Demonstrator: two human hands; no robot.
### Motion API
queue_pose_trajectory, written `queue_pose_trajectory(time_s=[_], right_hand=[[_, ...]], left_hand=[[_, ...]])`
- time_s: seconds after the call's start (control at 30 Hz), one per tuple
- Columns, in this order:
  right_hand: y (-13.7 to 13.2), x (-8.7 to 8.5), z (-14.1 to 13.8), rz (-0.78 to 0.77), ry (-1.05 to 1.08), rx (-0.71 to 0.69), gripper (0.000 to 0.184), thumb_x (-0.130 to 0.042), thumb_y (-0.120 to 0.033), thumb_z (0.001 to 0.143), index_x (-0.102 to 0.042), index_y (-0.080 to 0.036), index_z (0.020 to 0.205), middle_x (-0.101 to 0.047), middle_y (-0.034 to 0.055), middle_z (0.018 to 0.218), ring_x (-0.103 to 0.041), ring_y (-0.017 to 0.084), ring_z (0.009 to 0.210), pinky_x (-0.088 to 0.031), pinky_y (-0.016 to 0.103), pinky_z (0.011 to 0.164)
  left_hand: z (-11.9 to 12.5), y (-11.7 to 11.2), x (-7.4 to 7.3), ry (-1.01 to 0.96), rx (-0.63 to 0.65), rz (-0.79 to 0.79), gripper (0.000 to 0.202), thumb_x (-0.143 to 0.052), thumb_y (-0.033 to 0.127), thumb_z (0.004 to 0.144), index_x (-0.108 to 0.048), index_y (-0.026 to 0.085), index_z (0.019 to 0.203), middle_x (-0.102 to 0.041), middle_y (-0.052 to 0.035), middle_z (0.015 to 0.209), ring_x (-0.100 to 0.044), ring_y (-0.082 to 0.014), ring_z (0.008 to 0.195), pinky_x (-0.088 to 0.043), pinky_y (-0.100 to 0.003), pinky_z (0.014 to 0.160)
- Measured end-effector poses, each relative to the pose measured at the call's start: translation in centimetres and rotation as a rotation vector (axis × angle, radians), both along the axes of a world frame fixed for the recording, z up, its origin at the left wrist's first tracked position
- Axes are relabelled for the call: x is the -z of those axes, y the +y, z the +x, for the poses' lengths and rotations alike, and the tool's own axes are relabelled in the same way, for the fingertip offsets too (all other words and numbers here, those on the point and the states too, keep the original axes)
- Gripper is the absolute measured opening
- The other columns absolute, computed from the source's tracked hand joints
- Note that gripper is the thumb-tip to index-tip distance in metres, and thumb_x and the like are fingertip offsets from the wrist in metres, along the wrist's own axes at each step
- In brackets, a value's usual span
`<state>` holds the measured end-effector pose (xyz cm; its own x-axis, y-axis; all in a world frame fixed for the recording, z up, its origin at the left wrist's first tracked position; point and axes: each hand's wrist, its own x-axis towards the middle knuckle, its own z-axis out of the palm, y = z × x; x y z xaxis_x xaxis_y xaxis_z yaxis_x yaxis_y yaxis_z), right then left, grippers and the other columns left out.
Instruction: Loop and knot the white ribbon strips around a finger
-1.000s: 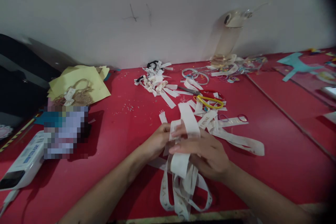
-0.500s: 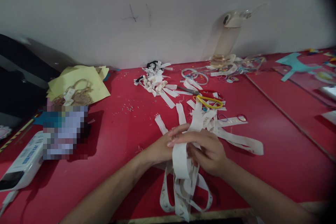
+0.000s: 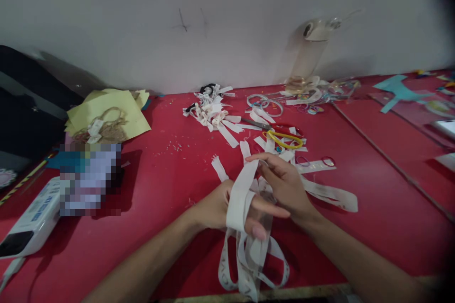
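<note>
while tied ribbon pieces [image 3: 213, 117] lie beyond, the right hand [image 3: 288, 185] pinches white ribbon [image 3: 239, 201] wrapped, seemingly unknotted, over the left hand [image 3: 212, 206], whose fingers stand parted.

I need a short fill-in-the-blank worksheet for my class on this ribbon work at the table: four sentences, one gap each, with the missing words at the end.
1. The white ribbon held by the right hand passes across the ____ hand.
2. The brown string lies on paper coloured ____.
3. In the picture, the clear bottle stands to the ____ of the brown string.
4. The tabletop under the ribbon is coloured ____.

Missing words: left; yellow; right; red.
</note>
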<state>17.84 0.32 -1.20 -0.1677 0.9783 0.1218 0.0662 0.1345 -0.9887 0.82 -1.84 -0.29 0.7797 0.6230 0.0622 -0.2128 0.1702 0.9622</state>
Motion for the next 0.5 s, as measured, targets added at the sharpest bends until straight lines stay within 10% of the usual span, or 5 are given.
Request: queue_pose_trajectory(time_s=[0.3,0.5], right_hand=[[-1.9,0.8,-0.5,0.245,-0.276,0.018,0.003,-0.055,-0.024,0.091,-0.057,-0.022,0.090,-0.065,-0.0030,0.066,-0.061,0.010,0.054,-0.043,0.019,0.048],[-2.2,0.8,-1.1,0.724,-0.319,-0.153,0.014,-0.054,-0.013,0.090,-0.066,-0.019,0.092,-0.071,0.0022,0.080,-0.066,0.010,0.070,-0.049,0.019,0.063]], left_hand=[[-0.2,1.7,0.3,0.053,-0.684,0.027,0.065,-0.032,0.059,0.092,-0.053,0.015,0.134,-0.021,0.0078,0.050,-0.014,-0.0081,0.047,-0.015,-0.024,0.046],[0.9,0.8,0.1,0.082,-0.714,-0.051,0.060,-0.039,0.055,0.092,-0.050,0.018,0.137,-0.024,0.0061,0.058,-0.019,-0.0084,0.051,-0.018,-0.023,0.047]])
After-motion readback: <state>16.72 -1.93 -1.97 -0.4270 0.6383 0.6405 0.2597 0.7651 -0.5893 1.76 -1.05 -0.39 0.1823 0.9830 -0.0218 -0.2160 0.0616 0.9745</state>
